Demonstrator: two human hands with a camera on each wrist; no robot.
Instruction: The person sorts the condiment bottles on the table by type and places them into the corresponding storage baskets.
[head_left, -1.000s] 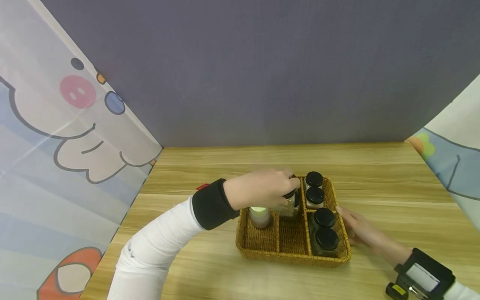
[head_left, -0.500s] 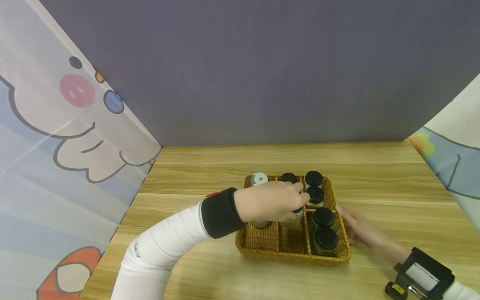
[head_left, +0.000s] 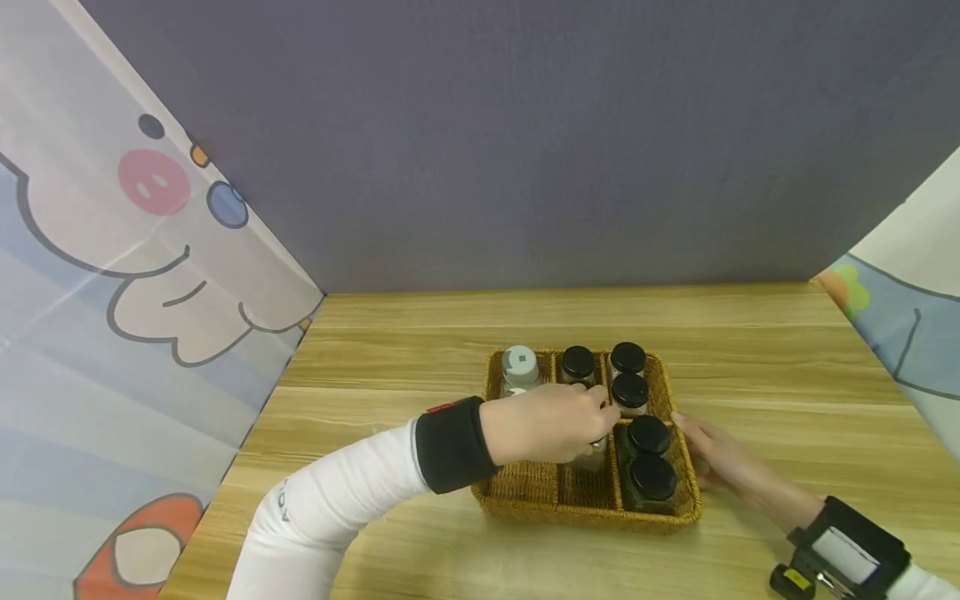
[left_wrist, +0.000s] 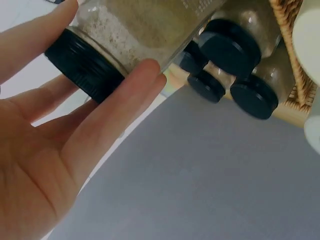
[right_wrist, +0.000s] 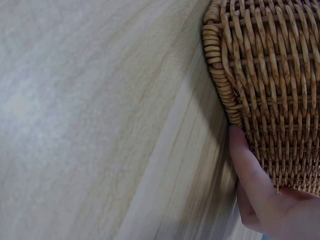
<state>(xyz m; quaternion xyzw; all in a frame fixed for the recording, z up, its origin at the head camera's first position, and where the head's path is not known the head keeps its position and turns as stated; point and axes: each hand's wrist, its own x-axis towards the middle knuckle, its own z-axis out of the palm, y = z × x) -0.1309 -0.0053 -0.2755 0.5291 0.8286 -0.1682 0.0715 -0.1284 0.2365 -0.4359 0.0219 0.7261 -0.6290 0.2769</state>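
My left hand point(head_left: 551, 422) is over the middle column of a woven basket point(head_left: 525, 506). In the left wrist view its fingers and thumb grip a clear spice jar point(left_wrist: 135, 30) around the black lid point(left_wrist: 82, 65). Pale powder shows inside that jar, whose base is out of view. Most of the jar is hidden behind the hand in the head view. My right hand point(head_left: 723, 458) lies against the basket's right outer side. In the right wrist view, its straight fingers point(right_wrist: 250, 170) touch the woven wall.
Several black-lidded jars point(head_left: 649, 434) fill the basket's right column. Another black-lidded jar point(head_left: 577, 363) stands at the back of the middle column, and white-capped bottles point(head_left: 520, 365) at the left. Behind the wooden table point(head_left: 420, 325) rises a grey panel point(head_left: 525, 150).
My left hand has lowered with the jar and come toward the basket's front, uncovering the back middle jar and the white-capped bottles. My right hand stays in place.
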